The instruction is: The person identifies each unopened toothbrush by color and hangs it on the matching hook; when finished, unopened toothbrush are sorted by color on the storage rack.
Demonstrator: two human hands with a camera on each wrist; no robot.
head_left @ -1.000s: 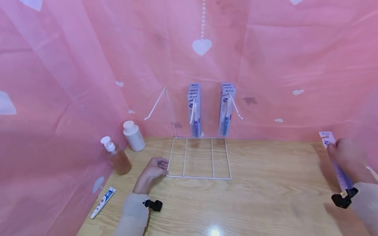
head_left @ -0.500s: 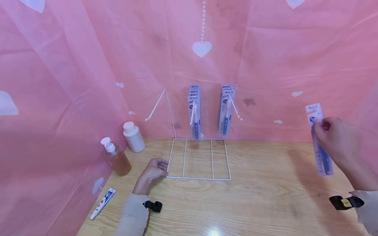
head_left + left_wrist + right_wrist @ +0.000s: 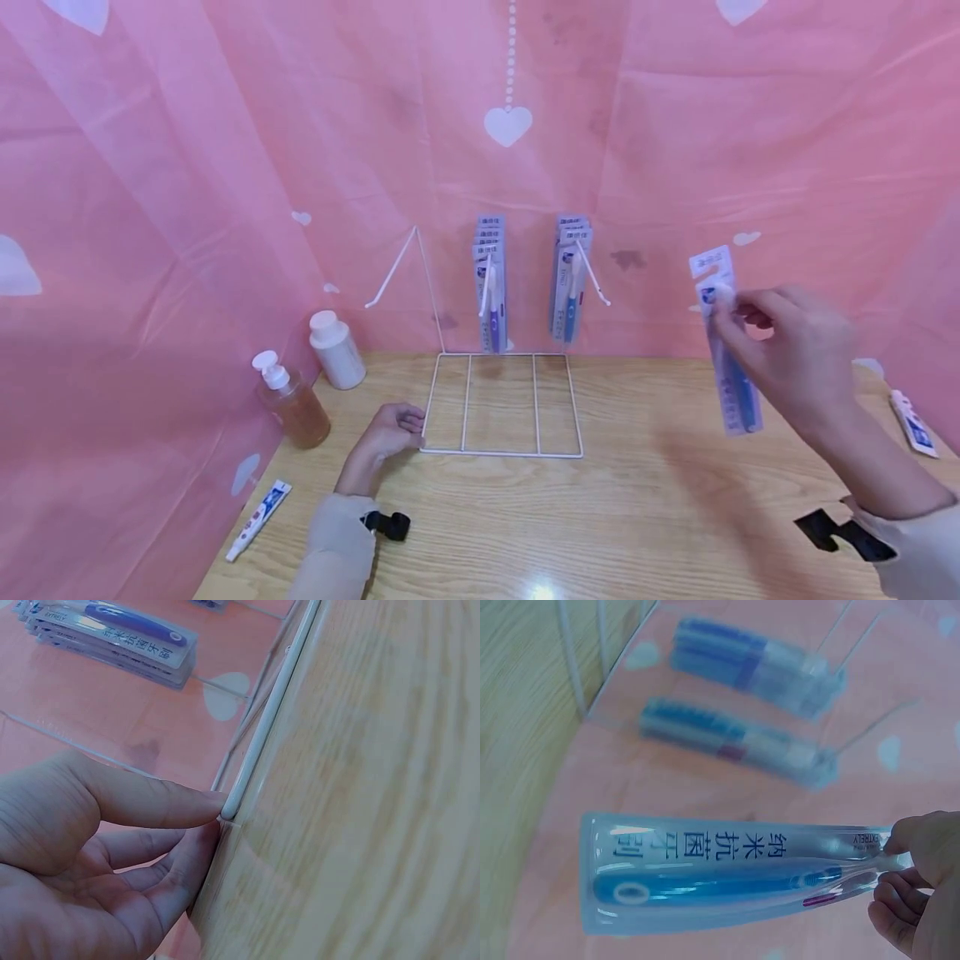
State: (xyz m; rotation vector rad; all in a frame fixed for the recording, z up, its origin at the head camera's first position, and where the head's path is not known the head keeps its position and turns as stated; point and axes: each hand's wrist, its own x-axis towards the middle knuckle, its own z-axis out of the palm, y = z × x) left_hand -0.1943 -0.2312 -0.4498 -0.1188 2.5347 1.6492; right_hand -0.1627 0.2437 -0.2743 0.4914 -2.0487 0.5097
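Observation:
A white wire display rack point(image 3: 502, 454) stands on the wooden table with prongs at its top. My left hand point(image 3: 392, 432) grips the front left corner of its base; in the left wrist view the thumb and fingers point(image 3: 161, 801) pinch the wire. Packaged toothbrushes hang from two prongs: a purple-handled stack point(image 3: 492, 308) in the middle and a blue-handled stack point(image 3: 570, 292) on the right. The left prong point(image 3: 392, 268) carries nothing. Right of the rack, my right hand point(image 3: 802, 350) pinches the upper part of a packaged blue toothbrush point(image 3: 720, 881), held upright above the table.
At the left stand a pump bottle point(image 3: 296, 408) of amber liquid and a white capped bottle point(image 3: 337, 350). One toothpaste tube point(image 3: 258, 521) lies front left, another tube point(image 3: 912, 423) at the far right. A pink curtain point(image 3: 675, 150) hangs behind and beside the table.
My right hand has lifted the packaged toothbrush from the table's right side and carried it left toward the rack. The left hand has stayed on the rack's corner.

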